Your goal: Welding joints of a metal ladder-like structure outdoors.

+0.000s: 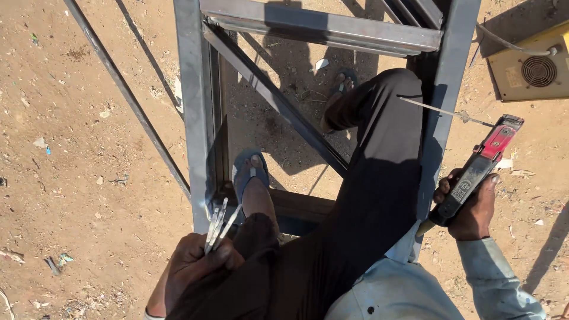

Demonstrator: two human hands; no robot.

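My left hand (192,266) grips a bundle of thin grey welding rods (218,226) that stick up towards the metal frame's left upright (192,112). My right hand (471,207) is closed on a black and red electrode holder (483,163); a single rod (441,111) clamped in its tip points left, reaching the frame's right upright (447,89). My legs in dark trousers straddle the frame, one sandalled foot (252,175) resting by a lower bar.
The grey steel frame has a top crossbar (320,26) and a dark diagonal brace (278,101). A long thin bar (127,98) lies on the sandy ground to the left. A yellow welding machine (530,68) with a cable sits top right.
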